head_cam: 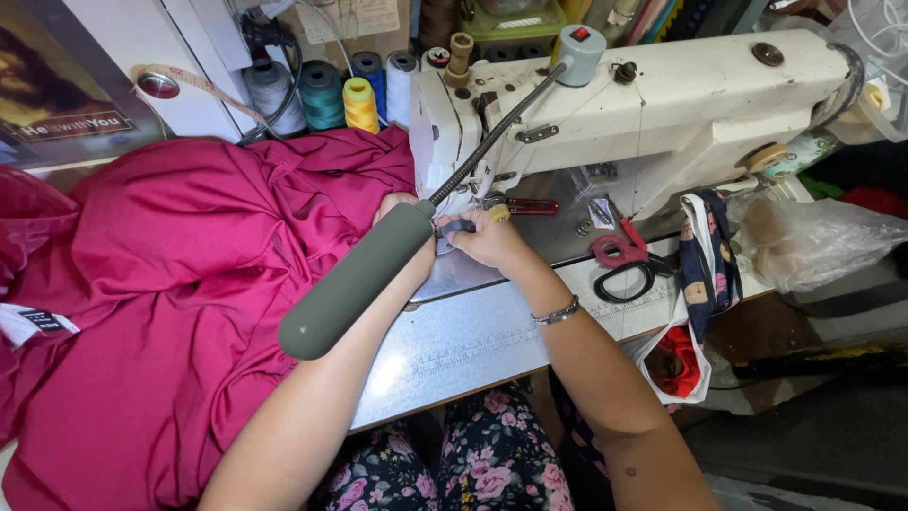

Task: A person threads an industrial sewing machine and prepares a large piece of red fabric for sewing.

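A large crimson cloth (180, 284) is heaped over the left of the metal table (473, 336). My left hand (395, 206) rests on the cloth's edge by the needle of a white sewing machine (662, 104); a grey lamp head (355, 281) on a flexible neck hides most of that hand. My right hand (487, 237) lies on the machine bed just right of the needle, fingers bent toward it, a ring on one finger and a bracelet at the wrist. Whether its fingers pinch the cloth is hidden.
Several thread cones (326, 95) stand behind the cloth. Black-handled scissors (629, 279) with a red wrap and small red snips (525, 205) lie on the bed. A patterned bag (705, 265) hangs at the table's right edge beside a plastic bag (813, 241).
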